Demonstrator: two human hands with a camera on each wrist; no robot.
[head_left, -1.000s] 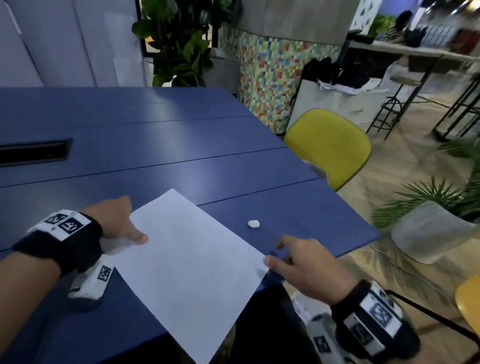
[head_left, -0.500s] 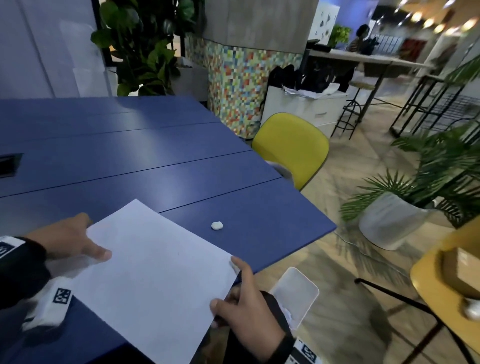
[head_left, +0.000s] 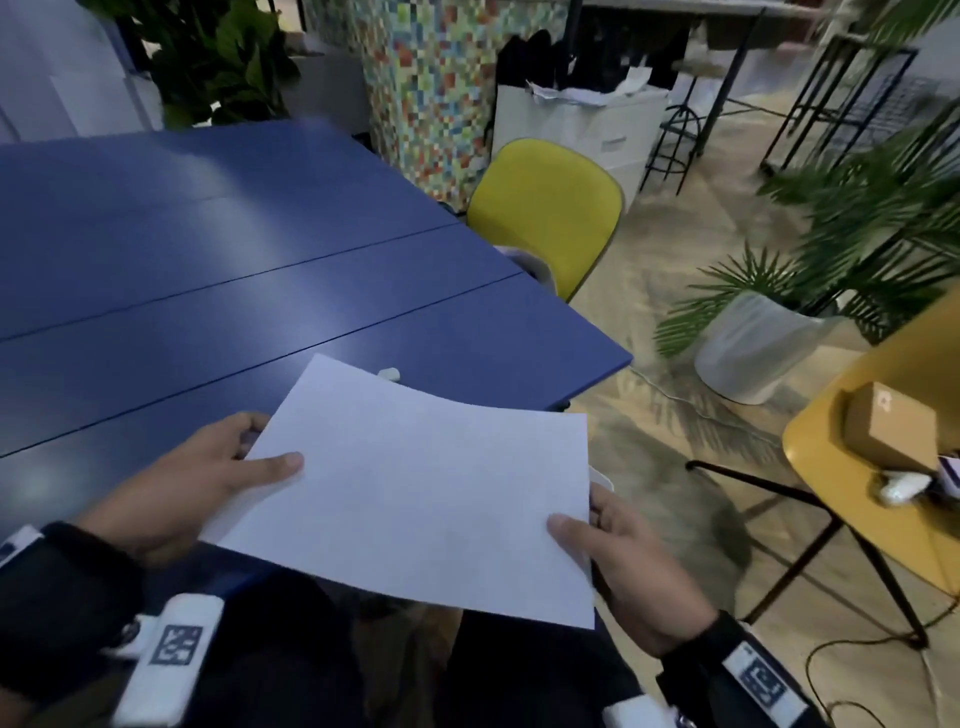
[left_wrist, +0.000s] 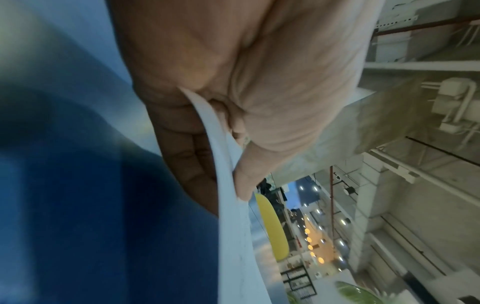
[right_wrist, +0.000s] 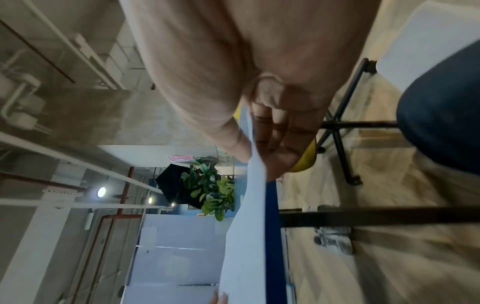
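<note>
The left hand (head_left: 182, 499) and right hand (head_left: 631, 566) each pinch a side of the white sheet (head_left: 415, 493), raised just off the blue table (head_left: 208, 270)'s corner; judged a carrying step; next, both grips must move together.

Head view: the flat white paper sheet (head_left: 415, 493) conceals most fingers of the left hand (head_left: 192, 493) and right hand (head_left: 634, 566). Its far edge half covers a small white lump (head_left: 389, 372) on the blue panelled table (head_left: 208, 260); identity undeterminable.
</note>
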